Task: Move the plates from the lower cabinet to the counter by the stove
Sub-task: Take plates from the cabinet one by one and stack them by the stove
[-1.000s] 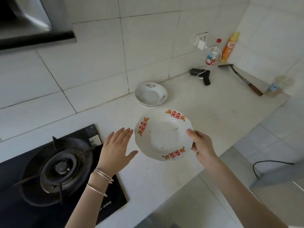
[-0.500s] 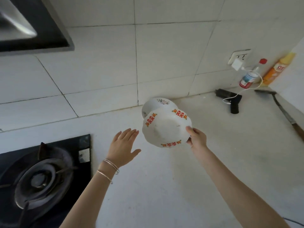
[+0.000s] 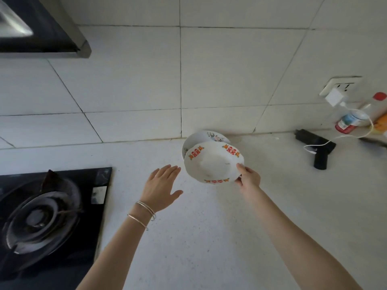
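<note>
So in about a second the white scalloped plate with red-and-orange rim decals [image 3: 211, 162] went from hanging over the front part of the white speckled desk [image 3: 209, 237], well short of the others, to sitting right over the stack of white floral plates [image 3: 206, 136] back by the tiled wall. From the head view it covered most of the stack. I honestly couldn't tell if it was already touching or just above it.

The right hand [image 3: 248, 177] was pinching the plate's near rim, with the thumb on top and the other fingers [image 3: 238, 181] curled underneath. The plate was tipped a bit toward the camera, not flat yet. The left hand [image 3: 161, 189] had tagged along beside it with its fingers [image 3: 171, 170] straight and spread, holding nothing and just short of the plate's left edge.

The black glass gas stove [image 3: 41, 216] was off to the left, so the stack was on the desk next to it like the task wants.

My read is that this plate was basically delivered. It only needed levelling, lowering onto the stack and letting go. No idea how many were still in the cabinet, which was out of frame.
</note>
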A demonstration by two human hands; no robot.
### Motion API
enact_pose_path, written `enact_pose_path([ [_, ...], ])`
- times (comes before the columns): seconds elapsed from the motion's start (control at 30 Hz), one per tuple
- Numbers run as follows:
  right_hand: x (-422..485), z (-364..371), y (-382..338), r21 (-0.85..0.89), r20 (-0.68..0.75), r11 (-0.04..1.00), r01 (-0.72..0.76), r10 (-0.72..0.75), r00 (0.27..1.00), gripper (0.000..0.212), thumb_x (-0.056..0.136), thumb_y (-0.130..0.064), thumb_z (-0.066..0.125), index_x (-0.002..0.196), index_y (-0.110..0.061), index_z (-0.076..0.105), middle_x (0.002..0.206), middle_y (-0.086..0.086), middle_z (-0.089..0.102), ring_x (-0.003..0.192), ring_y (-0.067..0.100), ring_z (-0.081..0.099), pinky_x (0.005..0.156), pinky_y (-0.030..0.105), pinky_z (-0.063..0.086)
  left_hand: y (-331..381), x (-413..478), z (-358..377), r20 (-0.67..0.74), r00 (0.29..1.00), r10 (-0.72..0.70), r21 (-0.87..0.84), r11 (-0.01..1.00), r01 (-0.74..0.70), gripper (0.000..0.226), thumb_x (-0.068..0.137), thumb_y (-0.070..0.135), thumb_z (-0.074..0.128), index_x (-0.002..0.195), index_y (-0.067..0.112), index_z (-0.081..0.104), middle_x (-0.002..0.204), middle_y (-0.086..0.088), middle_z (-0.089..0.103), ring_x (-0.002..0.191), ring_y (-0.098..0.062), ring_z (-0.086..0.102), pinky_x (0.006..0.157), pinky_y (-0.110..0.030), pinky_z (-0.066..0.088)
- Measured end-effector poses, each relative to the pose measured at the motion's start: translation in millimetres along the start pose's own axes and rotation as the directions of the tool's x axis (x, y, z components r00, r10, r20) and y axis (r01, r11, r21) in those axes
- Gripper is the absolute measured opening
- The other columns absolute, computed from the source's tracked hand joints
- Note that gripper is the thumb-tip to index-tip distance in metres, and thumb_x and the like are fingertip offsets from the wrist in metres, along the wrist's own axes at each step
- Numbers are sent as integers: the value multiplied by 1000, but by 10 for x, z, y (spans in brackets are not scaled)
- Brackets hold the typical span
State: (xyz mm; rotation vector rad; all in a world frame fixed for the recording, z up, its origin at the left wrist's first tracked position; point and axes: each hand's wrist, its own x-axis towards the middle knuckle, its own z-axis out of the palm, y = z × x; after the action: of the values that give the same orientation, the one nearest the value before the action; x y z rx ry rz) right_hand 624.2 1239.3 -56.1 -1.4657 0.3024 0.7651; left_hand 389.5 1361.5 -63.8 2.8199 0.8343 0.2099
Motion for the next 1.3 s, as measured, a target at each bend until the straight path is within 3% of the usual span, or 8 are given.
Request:
enact_pose_path([
  [0.17,161,5,12,1,41,999,-45,45,998,43,83,-8,67,120,9,52,120,25,58,97,34,59,73,40,53,-8,79,23,9,1000,-7,6,1000,7,72,86,47,59,145,15,34,148,0,39,139,-20,29,112,-39,21],
  [0.27,198,-3,-20,4,89,998,-66,66,994,32,84,-6,66,110,8,53,111,22,59,94,31,58,77,40,51,-28,118,31,3,1000,-22,-2,1000,22,71,87,47,58,145,15,34,148,0,38,139,-20,28,112,-39,21],
  [0.53,248,-89,-43,-195,352,980,-52,119,928,52,81,13,58,130,-3,49,117,12,59,105,23,56,89,30,45,-91,138,42,27,998,-57,0,998,57,70,89,47,56,146,15,32,149,0,37,140,-19,27,113,-39,21],
  [0.7,307,-41,107,-311,371,940,138,-13,929,66,76,14,65,135,-6,45,94,8,64,93,23,60,83,31,49,-75,184,36,46,997,-57,10,998,56,70,90,49,52,148,17,26,152,3,32,141,-17,22,113,-36,16],
  [0.8,353,31,181,-431,267,866,254,-147,952,65,73,6,71,132,-9,50,74,3,57,81,22,59,77,33,51,-65,205,24,59,997,-59,15,998,58,71,90,49,52,148,18,25,152,3,31,142,-17,21,114,-36,16],
  [1.03,283,74,178,-526,232,780,338,-251,940,59,75,-7,73,129,-9,48,94,3,56,93,24,60,85,36,51,-34,128,-53,37,996,-84,20,996,83,71,88,45,58,146,15,32,150,0,36,139,-21,28,113,-40,20],
  [1.2,-78,57,99,-507,451,731,456,-226,864,38,80,-19,71,116,-19,58,109,5,61,101,18,60,92,35,50,9,-159,-219,-69,991,-119,55,991,123,62,85,46,57,136,11,48,139,-5,50,130,-27,44,107,-48,31],
  [1.3,-478,98,19,-465,643,655,595,-212,736,31,84,-24,67,114,-21,60,106,-3,64,102,10,60,83,17,48,42,-453,-391,-143,975,-171,75,980,183,63,87,53,37,132,12,53,136,-4,53,127,-26,47,105,-49,35],
])
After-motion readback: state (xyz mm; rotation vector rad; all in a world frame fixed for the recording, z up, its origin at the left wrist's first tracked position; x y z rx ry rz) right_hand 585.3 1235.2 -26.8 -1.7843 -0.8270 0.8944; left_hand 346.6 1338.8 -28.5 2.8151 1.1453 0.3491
